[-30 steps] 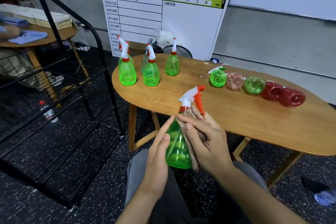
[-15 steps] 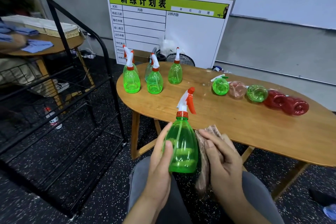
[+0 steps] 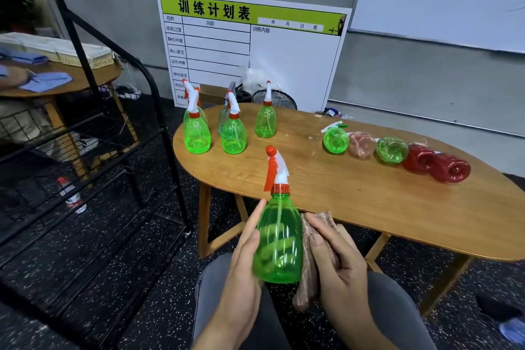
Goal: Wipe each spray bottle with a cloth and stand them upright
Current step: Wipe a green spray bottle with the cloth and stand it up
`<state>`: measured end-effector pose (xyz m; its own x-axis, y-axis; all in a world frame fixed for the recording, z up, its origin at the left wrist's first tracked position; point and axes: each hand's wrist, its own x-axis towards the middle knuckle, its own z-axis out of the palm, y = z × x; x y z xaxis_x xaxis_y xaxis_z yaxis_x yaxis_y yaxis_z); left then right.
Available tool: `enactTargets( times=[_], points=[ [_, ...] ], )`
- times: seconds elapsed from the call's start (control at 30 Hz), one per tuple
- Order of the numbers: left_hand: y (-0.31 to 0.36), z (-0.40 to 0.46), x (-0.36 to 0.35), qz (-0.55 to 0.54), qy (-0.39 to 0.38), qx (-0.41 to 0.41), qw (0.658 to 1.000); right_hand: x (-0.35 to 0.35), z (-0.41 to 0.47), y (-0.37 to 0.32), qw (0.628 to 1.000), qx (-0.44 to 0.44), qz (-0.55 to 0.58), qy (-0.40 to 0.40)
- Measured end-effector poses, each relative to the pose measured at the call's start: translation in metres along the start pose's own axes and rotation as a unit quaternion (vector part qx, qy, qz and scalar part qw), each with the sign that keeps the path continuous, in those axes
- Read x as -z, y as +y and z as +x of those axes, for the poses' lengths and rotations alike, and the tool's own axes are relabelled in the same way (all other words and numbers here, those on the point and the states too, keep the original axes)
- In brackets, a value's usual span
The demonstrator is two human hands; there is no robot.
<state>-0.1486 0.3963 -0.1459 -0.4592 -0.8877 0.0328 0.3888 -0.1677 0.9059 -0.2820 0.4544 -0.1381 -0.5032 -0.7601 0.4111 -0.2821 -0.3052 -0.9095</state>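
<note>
Turned since before, green bottle (image 3: 279,239) stays upright, empty, in both hands.

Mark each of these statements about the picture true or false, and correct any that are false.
1. The left hand holds a green spray bottle upright. True.
2. The right hand holds a blue cloth. False: the cloth it holds is brownish pink.
3. Five bottles lie on their sides in a row on the table. True.
4. The two bottles lying at the right end of the row are green. False: the two end bottles are red.
5. All the bottles standing on the table have red bodies. False: the standing bottles are mostly green.
</note>
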Motion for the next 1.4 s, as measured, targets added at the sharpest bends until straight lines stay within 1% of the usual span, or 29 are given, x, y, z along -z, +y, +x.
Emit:
enactTargets(
  times=[0.13, 0.2, 0.27, 0.37, 0.43, 0.47, 0.57, 0.6, 0.63, 0.67, 0.7, 0.77, 0.87, 0.93, 0.97, 1.03, 1.17, 1.2, 1.23, 1.27, 1.3, 1.33, 1.4],
  points=[
    [-0.004, 0.002, 0.001, 0.024, 0.002, -0.012, 1.0, 0.001, 0.022, -0.012, 0.998, 0.042, -0.04, -0.032],
    [-0.005, 0.001, 0.0, 0.025, 0.001, -0.017, 1.0, 0.001, 0.04, -0.016, 0.994, 0.061, -0.057, -0.065],
    [-0.003, 0.0, -0.002, 0.016, 0.007, -0.02, 1.0, -0.001, 0.051, -0.013, 0.983, 0.096, -0.119, -0.103],
    [0.0, 0.0, -0.003, 0.003, 0.016, -0.023, 1.0, -0.002, 0.049, 0.0, 0.954, 0.18, -0.208, -0.118],
    [0.0, 0.0, -0.001, -0.001, 0.022, -0.015, 1.0, 0.0, 0.038, 0.007, 0.926, 0.253, -0.234, -0.153],
    [-0.001, 0.0, 0.0, -0.005, 0.024, -0.009, 1.0, 0.003, 0.032, 0.009, 0.902, 0.298, -0.254, -0.179],
    [-0.003, 0.001, 0.002, -0.015, 0.015, 0.003, 1.0, 0.013, 0.021, 0.01, 0.807, 0.433, -0.321, -0.242],
    [-0.004, 0.001, 0.002, -0.016, 0.014, 0.003, 1.0, 0.016, 0.021, 0.007, 0.787, 0.457, -0.331, -0.248],
    [-0.005, 0.001, 0.002, -0.014, 0.016, 0.002, 1.0, 0.016, 0.023, 0.005, 0.779, 0.469, -0.333, -0.249],
    [-0.006, 0.002, 0.002, -0.012, 0.02, 0.001, 1.0, 0.016, 0.026, 0.004, 0.783, 0.466, -0.329, -0.248],
    [-0.007, 0.002, 0.001, -0.008, 0.024, -0.002, 1.0, 0.015, 0.031, 0.004, 0.797, 0.451, -0.321, -0.243],
    [-0.008, 0.002, 0.0, -0.002, 0.029, -0.007, 1.0, 0.01, 0.043, 0.003, 0.844, 0.402, -0.291, -0.204],
    [-0.007, 0.002, 0.0, 0.015, 0.018, -0.017, 1.0, 0.002, 0.058, -0.003, 0.917, 0.286, -0.243, -0.133],
    [-0.005, 0.002, -0.001, 0.021, 0.016, -0.022, 0.999, -0.003, 0.061, -0.004, 0.94, 0.217, -0.231, -0.129],
    [-0.005, 0.002, 0.0, 0.017, 0.02, -0.02, 0.999, -0.005, 0.059, -0.003, 0.94, 0.21, -0.232, -0.135],
    [-0.006, 0.002, 0.002, 0.011, 0.02, -0.017, 1.0, -0.006, 0.05, -0.003, 0.919, 0.257, -0.255, -0.16],
    [-0.007, 0.002, 0.003, 0.005, 0.019, 0.003, 1.0, 0.004, 0.032, 0.0, 0.825, 0.399, -0.319, -0.241],
    [-0.006, 0.002, 0.002, -0.002, 0.018, 0.005, 1.0, 0.007, 0.03, 0.0, 0.805, 0.425, -0.328, -0.252],
    [-0.006, 0.001, 0.002, -0.004, 0.018, 0.006, 1.0, 0.009, 0.028, 0.0, 0.793, 0.442, -0.331, -0.257],
    [-0.005, 0.001, 0.001, -0.002, 0.016, 0.006, 1.0, 0.01, 0.028, -0.001, 0.79, 0.45, -0.327, -0.256],
    [-0.006, 0.0, 0.001, 0.002, 0.013, 0.007, 1.0, 0.011, 0.03, 0.0, 0.799, 0.446, -0.318, -0.248],
    [-0.006, 0.0, 0.0, 0.009, 0.01, 0.006, 1.0, 0.011, 0.033, 0.0, 0.819, 0.429, -0.304, -0.23],
    [-0.005, 0.001, -0.001, 0.014, 0.012, 0.002, 1.0, 0.011, 0.045, -0.001, 0.878, 0.359, -0.267, -0.167]
  ],
)
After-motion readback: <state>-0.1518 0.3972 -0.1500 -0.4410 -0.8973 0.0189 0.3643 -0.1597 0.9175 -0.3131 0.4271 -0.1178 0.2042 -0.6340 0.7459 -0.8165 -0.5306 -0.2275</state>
